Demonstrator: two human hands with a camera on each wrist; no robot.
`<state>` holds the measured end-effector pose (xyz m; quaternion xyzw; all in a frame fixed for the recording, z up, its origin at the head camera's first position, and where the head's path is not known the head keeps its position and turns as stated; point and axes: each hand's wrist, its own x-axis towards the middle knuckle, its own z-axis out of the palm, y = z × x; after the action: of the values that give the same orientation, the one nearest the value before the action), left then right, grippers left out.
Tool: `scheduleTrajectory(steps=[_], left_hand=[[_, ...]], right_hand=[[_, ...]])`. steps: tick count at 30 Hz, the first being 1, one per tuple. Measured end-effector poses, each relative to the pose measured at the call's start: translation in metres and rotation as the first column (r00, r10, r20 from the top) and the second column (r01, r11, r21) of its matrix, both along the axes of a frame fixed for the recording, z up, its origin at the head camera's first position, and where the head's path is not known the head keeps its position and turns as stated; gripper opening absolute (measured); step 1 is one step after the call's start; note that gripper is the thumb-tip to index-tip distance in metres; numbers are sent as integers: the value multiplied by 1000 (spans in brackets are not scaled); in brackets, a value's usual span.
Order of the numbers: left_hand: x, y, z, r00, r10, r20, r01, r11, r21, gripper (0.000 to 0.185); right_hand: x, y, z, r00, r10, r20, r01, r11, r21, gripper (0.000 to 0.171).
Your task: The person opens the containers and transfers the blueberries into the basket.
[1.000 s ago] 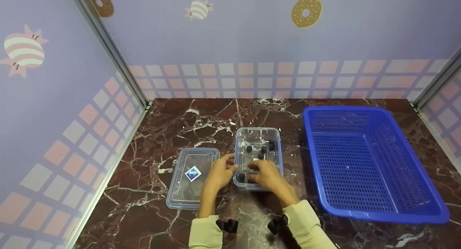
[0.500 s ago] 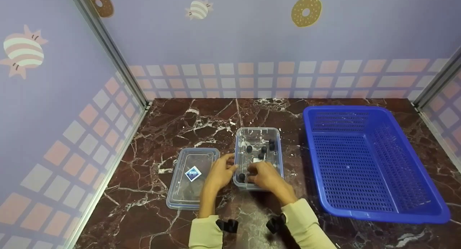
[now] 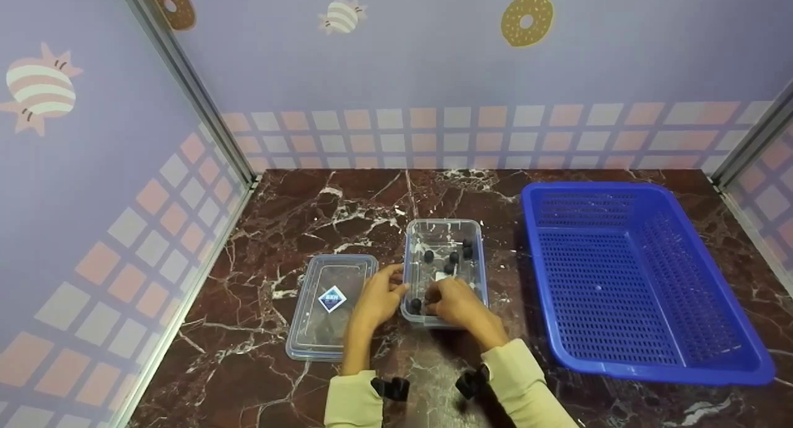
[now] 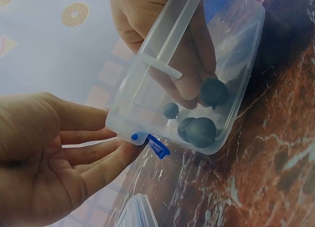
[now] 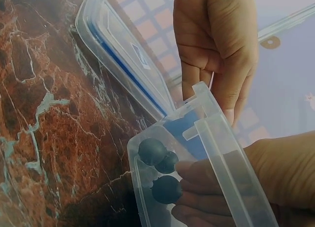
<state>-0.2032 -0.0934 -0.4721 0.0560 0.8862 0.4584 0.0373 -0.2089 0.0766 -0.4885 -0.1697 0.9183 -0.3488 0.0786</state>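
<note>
A clear plastic box [image 3: 443, 239] stands in the middle of the marble table and holds several small dark balls [image 3: 454, 256]. My left hand [image 3: 379, 298] lies against the box's left near corner with straight fingers [image 4: 106, 155], beside a blue clip [image 4: 156, 145]. My right hand [image 3: 457, 303] reaches into the near end of the box. Its fingertips [image 5: 189, 169] sit on either side of one dark ball [image 5: 166, 189], with two more balls [image 5: 152, 150] next to it. The box's clear lid [image 3: 331, 304] lies flat to the left.
A large blue slotted basket [image 3: 632, 279] fills the right side of the table. Patterned walls close in the back and both sides. Bare marble lies behind the box and along the near edge.
My right hand has drawn slightly back toward me inside the box. The left hand, box, lid and basket have stayed put.
</note>
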Motion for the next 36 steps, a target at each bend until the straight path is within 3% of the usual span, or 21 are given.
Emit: scheduleTrajectory(steps=[9,19,36], left_hand=[[1,0,0,1000,-1,8,1,1000,-4,41],[0,0,1,1000,10,-6,-10,1000,-4,40],[1,0,1,1000,8,2,-8,1000,-10,41]], right_hand=[[-2,-1,0,999,3,36,-4,1000,24,8],[-4,-1,-2,999,33,-39,-31,999,37,9],[-4,1,2,1000,15,-15,-15,1000,24,9]])
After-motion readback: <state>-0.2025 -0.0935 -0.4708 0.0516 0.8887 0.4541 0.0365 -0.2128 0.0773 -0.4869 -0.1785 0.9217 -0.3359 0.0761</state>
